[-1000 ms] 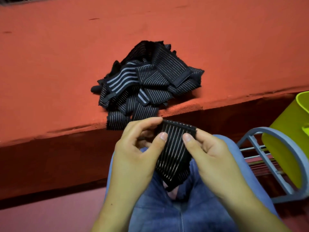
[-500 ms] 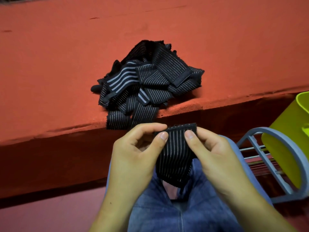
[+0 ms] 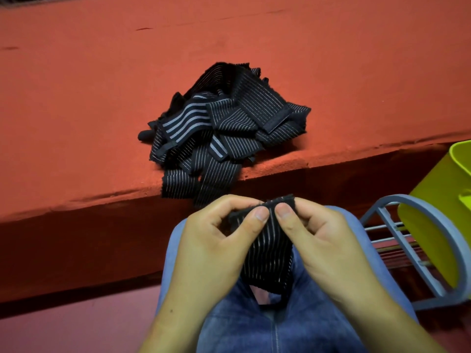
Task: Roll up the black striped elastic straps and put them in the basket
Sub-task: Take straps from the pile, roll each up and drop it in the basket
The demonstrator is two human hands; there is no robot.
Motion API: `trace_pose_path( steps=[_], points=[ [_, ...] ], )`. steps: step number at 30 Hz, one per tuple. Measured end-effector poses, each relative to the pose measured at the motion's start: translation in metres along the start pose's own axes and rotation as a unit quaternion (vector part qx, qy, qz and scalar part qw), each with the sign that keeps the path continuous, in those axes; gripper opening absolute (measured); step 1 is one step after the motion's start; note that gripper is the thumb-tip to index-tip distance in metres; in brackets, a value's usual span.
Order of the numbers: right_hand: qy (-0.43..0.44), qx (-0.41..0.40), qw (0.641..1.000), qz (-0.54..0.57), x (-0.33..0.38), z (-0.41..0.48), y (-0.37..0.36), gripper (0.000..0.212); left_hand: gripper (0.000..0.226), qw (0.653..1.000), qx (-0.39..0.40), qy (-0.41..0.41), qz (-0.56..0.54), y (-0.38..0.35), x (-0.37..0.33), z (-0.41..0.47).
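Desk [image 3: 76, 118] surface, red and broad, is filling most of the scene, and a heap of loose straps [image 3: 224, 133] is sitting near its front edge, a couple of ends drooping over the lip. Off to the right, a yellow-green basket [image 3: 433, 225] is resting on a grey wire rack [image 3: 397, 250], only partly in view. The person is sitting with knees in blue jeans [image 3: 280, 327] below the desk edge. Both hands are working one strap [image 3: 267, 256] over the lap: the left hand [image 3: 211, 250] and the right hand [image 3: 328, 245] are each curled nearly closed, thumbs pressing against the forefingers and pinching the strap's top edge between them, with the tail hanging down between the thighs.

Judging from this, the roll is only just starting. Elastic is springy, so a slack pinch could be letting the first turn uncurl. The hanging tail might be twisting or rolling crooked if the two thumbs are not feeding evenly. The overhanging ends on the heap could also be sliding off the desk if knocked.
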State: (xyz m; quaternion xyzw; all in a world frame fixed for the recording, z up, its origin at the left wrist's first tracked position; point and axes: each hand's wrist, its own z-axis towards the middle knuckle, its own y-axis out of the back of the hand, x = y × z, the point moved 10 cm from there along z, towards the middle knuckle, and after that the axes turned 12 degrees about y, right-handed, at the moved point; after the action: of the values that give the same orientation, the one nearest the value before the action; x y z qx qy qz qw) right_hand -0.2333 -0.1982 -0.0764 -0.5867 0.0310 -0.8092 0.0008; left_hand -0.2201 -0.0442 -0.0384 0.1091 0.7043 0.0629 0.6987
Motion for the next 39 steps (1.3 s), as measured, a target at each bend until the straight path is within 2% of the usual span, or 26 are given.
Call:
trace_pose_path(
  steps=[7,12,20,26,29,34,39],
  points=[
    [0.02,-0.004,0.999,-0.031,0.005,0.001,0.001,0.03,0.007,1.0,0.012,0.001,-0.008,-0.003,-0.001,0.001],
    [0.006,-0.028,1.0,0.003,0.004,-0.002,0.009,0.034,0.009,1.0,0.008,0.014,-0.02,-0.003,0.006,0.002],
    [-0.011,0.024,0.999,-0.019,-0.011,-0.003,0.003,0.029,0.009,0.999,-0.037,-0.015,-0.019,0.008,-0.003,0.004],
    [-0.016,-0.008,1.0,-0.026,-0.013,-0.002,0.009,0.019,0.011,0.999,-0.015,-0.041,-0.027,0.001,-0.009,0.001],
    [-0.036,-0.022,0.999,-0.013,-0.017,-0.001,0.013,0.016,0.013,0.999,-0.003,-0.04,-0.025,-0.001,-0.006,0.0],
    [-0.059,-0.031,0.998,0.008,-0.017,-0.002,0.014,0.028,0.011,0.999,0.02,-0.023,-0.037,-0.005,-0.001,0.001],
    [-0.09,-0.012,0.991,0.098,-0.019,-0.004,0.006,0.032,0.023,1.0,0.01,-0.009,-0.022,-0.003,0.003,0.002]
  ],
)
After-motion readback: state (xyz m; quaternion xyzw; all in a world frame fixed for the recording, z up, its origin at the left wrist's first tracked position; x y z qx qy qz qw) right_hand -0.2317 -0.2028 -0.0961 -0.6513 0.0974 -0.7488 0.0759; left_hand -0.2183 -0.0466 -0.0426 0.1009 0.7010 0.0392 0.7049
